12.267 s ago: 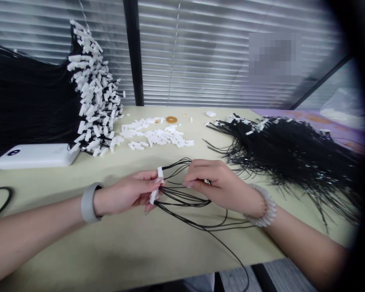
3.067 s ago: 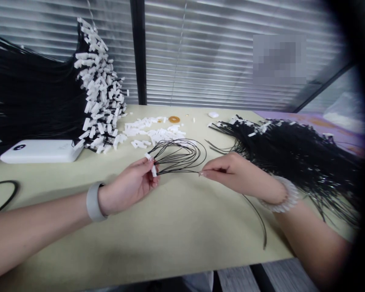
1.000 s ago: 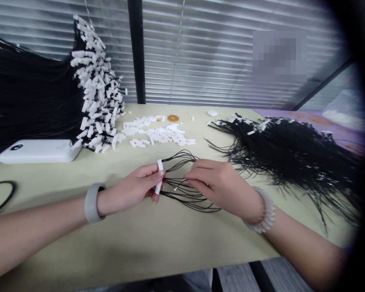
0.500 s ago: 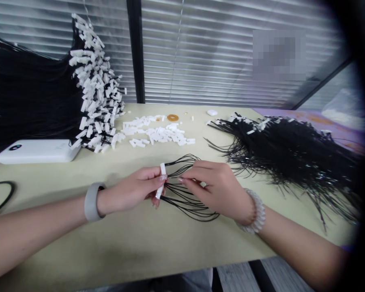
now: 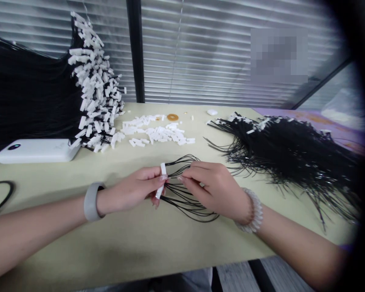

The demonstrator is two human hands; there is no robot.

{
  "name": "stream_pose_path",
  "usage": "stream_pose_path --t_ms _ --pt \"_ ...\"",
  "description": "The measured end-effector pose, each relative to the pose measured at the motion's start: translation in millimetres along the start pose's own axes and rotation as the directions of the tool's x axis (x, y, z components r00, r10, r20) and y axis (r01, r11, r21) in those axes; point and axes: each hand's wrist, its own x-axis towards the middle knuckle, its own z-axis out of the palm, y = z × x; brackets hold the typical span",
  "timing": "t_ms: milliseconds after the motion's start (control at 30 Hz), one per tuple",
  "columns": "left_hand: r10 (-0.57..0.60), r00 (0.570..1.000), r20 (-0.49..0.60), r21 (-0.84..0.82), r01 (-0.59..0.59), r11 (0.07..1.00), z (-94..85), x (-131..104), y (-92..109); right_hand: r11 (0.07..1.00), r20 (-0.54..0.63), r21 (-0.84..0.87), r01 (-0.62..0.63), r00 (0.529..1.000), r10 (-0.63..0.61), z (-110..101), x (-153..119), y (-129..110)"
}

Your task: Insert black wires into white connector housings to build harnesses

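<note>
A long white connector housing (image 5: 160, 191) is pinched between the thumb and fingers of my left hand (image 5: 146, 184), held tilted above the table. Several thin black wires (image 5: 182, 194) run out of its right side and loop towards my other hand. My right hand (image 5: 211, 186) is closed in a pinch, thumb against index finger, just right of the connector. A wire seems to be between those fingertips, close to the housing. The wires' far ends pass behind and below my right hand, where I cannot see them.
Loose white connector housings (image 5: 161, 134) lie mid-table beside an amber ring (image 5: 172, 117). Left, finished-looking black cables with white connectors (image 5: 94, 89) are heaped behind a white power bank (image 5: 36, 151). A big bundle of black wires (image 5: 280, 150) spreads at right. Window blinds (image 5: 200, 52) stand behind.
Hardly anything differs. My right hand has shifted very slightly, with its fingertips still pinched beside the connector, and my left hand keeps its hold.
</note>
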Motion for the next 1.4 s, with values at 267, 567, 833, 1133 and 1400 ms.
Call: stream_pose_path --t_ms 267,567,833,1133,1400 --pt "0.005 1.0 -0.008 0.012 -0.005 1.0 -0.3 0.9 -1.0 0.995 0.092 -0.1 0.015 0.996 -0.006 0.7 1.4 -0.4" --pt "0.006 1.0 -0.014 -0.004 -0.006 1.0 -1.5 0.9 -2.7 0.99 0.168 -0.134 0.048 0.986 -0.025 0.7 1.2 2.3" --pt "0.003 1.0 -0.018 0.024 -0.003 1.0 -0.5 -0.1 -0.9 0.995 0.229 -0.087 0.041 0.973 -0.02 -0.3 1.8 3.2" --pt "0.025 0.999 -0.025 0.128 -0.022 0.991 2.5 -1.9 0.6 0.999 0.274 -0.002 0.036 0.961 -0.034 -1.4 3.7 4.7" --pt "0.038 0.999 -0.017 0.235 -0.033 0.972 6.6 -3.7 3.2 0.992 0.299 0.123 -0.02 0.954 -0.018 -5.2 6.2 4.9"
